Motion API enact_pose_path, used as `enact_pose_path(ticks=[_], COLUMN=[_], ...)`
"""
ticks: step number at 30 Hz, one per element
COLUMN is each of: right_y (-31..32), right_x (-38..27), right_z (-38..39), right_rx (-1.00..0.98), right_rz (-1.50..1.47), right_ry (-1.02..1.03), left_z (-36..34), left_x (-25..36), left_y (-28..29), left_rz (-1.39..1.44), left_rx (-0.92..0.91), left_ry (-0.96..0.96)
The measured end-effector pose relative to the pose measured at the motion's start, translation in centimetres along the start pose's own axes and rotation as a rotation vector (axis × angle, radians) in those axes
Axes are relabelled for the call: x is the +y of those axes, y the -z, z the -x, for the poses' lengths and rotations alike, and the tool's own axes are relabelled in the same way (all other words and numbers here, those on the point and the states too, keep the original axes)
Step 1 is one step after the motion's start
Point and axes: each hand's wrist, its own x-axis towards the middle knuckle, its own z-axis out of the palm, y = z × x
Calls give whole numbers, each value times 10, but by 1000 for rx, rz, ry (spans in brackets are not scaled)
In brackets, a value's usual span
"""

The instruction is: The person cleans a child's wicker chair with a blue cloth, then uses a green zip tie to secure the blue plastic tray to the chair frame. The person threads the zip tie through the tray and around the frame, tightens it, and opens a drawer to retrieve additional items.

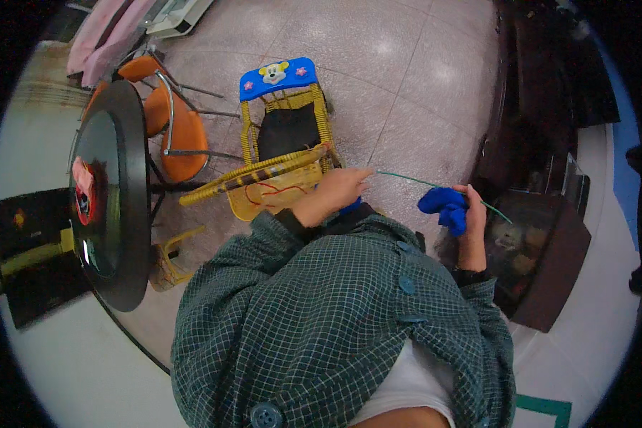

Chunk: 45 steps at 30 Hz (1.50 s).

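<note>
My left hand (339, 189) is closed, its fingertips pinching one end of a thin green strand (406, 177). The strand runs to the right, passes behind a crumpled bright-blue soft bunch (446, 208) and comes out past my right hand (475, 214). My right fingers are closed on the strand and the blue bunch at the same place. Whether the two are joined is hidden. A small blue patch (351, 207) shows just under my left hand; its kind is unclear.
Ahead stands a yellow child's chair (322, 118) with a blue backrest; a red cord (274, 191) lies at its front. Orange chairs (182, 139) and a dark round table (137, 235) are on the left. A dark cabinet (549, 278) stands on the right.
</note>
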Motion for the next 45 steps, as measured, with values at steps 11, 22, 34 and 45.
enact_pose_path(ticks=[11, 22, 34, 45], right_y=[-68, -172, -284, -343], right_x=[-41, -52, -84, -144], right_z=[-151, -297, -398, -520], right_rx=[-268, -670, -1169, -1454], right_rz=[353, 722, 869, 973], right_ry=[114, 147, 297, 303], left_z=[-180, -287, -306, -402], left_x=[-3, -137, -195, -163], left_y=[-41, -66, -24, 15], left_rz=[-10, 143, 319, 305], left_rx=[0, 109, 445, 732], left_ry=[77, 411, 820, 1043])
